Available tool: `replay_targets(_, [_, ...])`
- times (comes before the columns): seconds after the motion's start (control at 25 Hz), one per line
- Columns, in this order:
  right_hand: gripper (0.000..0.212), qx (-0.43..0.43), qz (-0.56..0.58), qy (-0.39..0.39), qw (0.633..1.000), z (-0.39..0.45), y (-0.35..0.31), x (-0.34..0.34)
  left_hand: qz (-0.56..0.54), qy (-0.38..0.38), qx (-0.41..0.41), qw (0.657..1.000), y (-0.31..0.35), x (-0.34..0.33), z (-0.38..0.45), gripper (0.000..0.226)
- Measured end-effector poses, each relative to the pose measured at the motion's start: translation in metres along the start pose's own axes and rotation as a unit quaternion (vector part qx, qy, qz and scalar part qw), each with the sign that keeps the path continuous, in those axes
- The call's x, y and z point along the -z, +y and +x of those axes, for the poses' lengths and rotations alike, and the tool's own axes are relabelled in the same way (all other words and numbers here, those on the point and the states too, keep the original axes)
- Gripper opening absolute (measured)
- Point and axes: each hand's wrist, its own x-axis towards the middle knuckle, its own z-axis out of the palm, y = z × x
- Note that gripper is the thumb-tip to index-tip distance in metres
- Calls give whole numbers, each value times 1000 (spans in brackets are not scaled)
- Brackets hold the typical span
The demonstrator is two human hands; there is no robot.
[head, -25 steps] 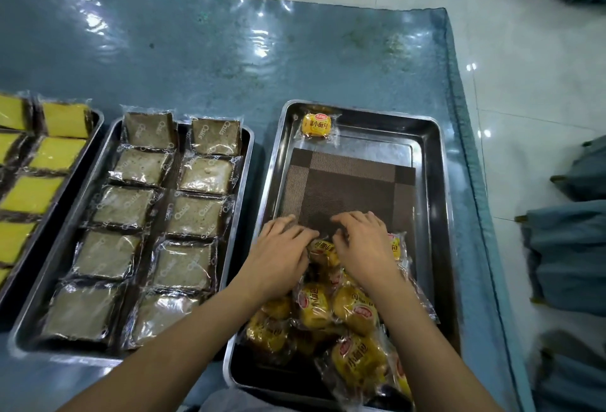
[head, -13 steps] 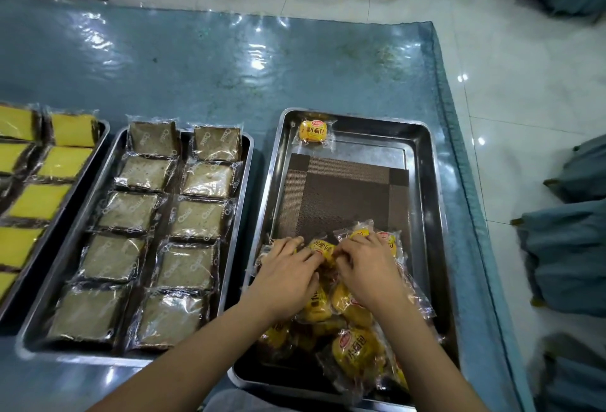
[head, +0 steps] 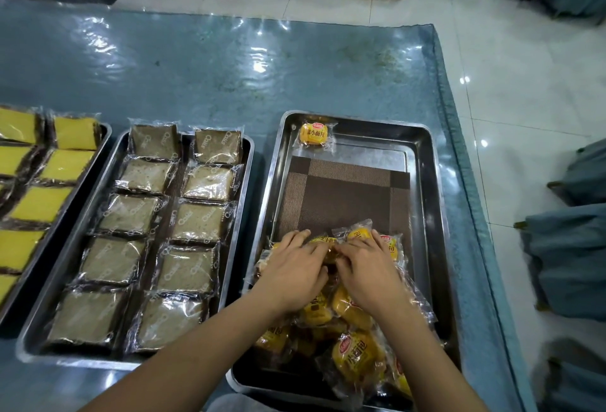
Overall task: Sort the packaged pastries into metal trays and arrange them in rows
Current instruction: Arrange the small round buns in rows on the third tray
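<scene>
A metal tray (head: 429, 202) on the right holds a brown woven mat (head: 341, 195). One wrapped yellow bun (head: 314, 135) lies alone at its far left corner. A loose pile of wrapped yellow buns (head: 357, 356) fills the tray's near end. My left hand (head: 292, 274) and my right hand (head: 367, 270) rest palm down on the far edge of that pile, fingertips meeting over a bun packet (head: 323, 242). Whether either hand grips a packet is hidden under the fingers.
A middle metal tray (head: 70, 357) holds two rows of wrapped brown cake slices (head: 200, 221). A left tray (head: 104, 133) holds wrapped yellow cake slices (head: 65, 165). The blue plastic-covered table (head: 229, 67) ends at the right, with blue-covered chairs (head: 567, 254) beyond.
Both hands slid a little toward me with the bun packets, then stayed on the pile. The view tilted, showing more of the floor beyond the table.
</scene>
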Motion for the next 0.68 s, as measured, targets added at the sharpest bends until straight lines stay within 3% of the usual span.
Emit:
replay_targets(0.28, [32,-21,-7,-18,1000,0,3,-1,20,-25,-37,999,-4,-3,0,51])
replay_targets(0.68, [48,24,-5,-132,991,11,-10,-5,71,-53,23,996,-22,0,17,55])
